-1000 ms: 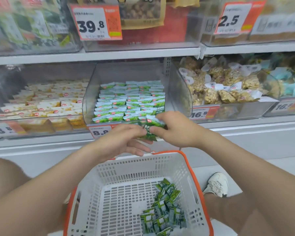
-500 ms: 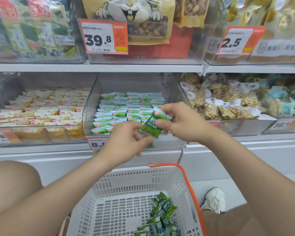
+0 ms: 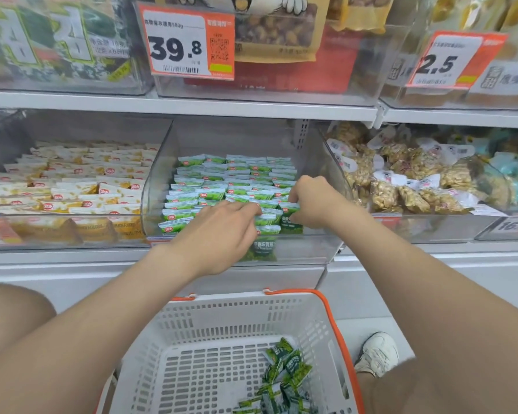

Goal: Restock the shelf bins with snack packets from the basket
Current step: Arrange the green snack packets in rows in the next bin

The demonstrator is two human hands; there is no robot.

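Green snack packet (image 3: 290, 218) pinched upright by curled fingers of right hand (image 3: 314, 204), at front right of clear middle bin (image 3: 308, 249). Left hand (image 3: 219, 231) just beside, fingers stretched, touching front packets (image 3: 266, 219). More loose packets (image 3: 284, 380) down in white basket (image 3: 222, 318).

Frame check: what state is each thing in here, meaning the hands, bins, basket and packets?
Left hand: fingers fairly straight, touching the front-row packets.
Right hand: pinching a green packet.
Green packet: upright, at the middle bin's front right.
Middle bin: lined with rows of green packets.
Basket: holds a small heap of green packets in one corner.
Left bin: stocked with yellow packets.
Right bin: stocked with nut bags.
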